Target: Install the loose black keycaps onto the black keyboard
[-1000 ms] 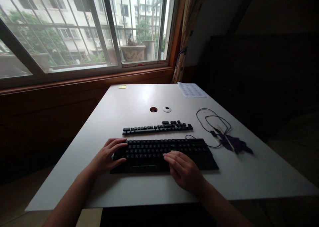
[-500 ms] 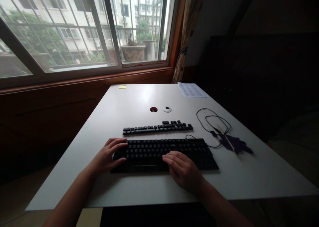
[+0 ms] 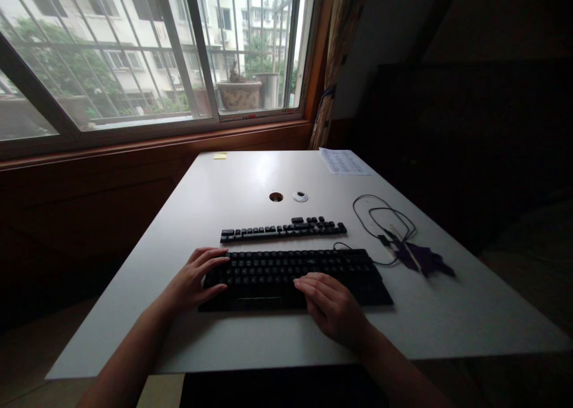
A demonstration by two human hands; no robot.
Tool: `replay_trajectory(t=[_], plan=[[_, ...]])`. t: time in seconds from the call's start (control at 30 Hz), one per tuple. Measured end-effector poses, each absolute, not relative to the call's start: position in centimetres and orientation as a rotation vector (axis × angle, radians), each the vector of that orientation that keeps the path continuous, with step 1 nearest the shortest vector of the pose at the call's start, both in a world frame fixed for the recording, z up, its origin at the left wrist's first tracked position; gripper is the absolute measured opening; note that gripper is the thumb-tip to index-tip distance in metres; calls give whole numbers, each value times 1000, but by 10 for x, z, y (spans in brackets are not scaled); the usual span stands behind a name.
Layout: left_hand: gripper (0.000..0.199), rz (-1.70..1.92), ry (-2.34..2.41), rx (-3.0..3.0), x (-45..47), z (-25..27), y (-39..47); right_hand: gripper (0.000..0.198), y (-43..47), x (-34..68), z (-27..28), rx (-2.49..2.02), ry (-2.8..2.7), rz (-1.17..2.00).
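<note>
A black keyboard [image 3: 264, 270] lies on the white table in front of me. Rows of keys fill its upper part, while its lower strip and part of its right side look bare of keycaps. My left hand [image 3: 199, 273] grips the keyboard's left end, with fingers at the top corner and the thumb lower down. Over the lower middle of the keyboard, my right hand [image 3: 333, 306] has its fingers pressed together in a pinch; whatever may be between the tips is hidden. Behind the keyboard, loose black keycaps [image 3: 268, 232] stand in rows around a long spacebar.
A coiled cable [image 3: 373, 217] and a dark purple cloth [image 3: 423, 258] with a thin stick across it lie at right. Farther back are a round cable hole [image 3: 276, 197], its white ring cover [image 3: 299, 197], printed paper [image 3: 344, 162] and a yellow sticky note [image 3: 219, 156].
My right hand has shifted very slightly to the right over the keyboard, fingers still together. My left hand, the keyboard and the loose keycaps stay where they were.
</note>
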State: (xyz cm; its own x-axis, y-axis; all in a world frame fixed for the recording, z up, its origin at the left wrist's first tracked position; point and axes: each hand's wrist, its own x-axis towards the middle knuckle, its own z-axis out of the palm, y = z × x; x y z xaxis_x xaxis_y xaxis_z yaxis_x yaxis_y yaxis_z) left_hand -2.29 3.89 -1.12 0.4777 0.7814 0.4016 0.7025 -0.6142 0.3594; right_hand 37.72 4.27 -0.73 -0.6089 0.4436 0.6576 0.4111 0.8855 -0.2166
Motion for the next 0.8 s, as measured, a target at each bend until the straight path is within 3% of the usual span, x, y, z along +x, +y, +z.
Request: replay_trajectory(t=[0.8], plan=[[59, 813, 1314, 2572, -24, -13, 39, 36, 42, 382, -8, -759, -2226, -65]])
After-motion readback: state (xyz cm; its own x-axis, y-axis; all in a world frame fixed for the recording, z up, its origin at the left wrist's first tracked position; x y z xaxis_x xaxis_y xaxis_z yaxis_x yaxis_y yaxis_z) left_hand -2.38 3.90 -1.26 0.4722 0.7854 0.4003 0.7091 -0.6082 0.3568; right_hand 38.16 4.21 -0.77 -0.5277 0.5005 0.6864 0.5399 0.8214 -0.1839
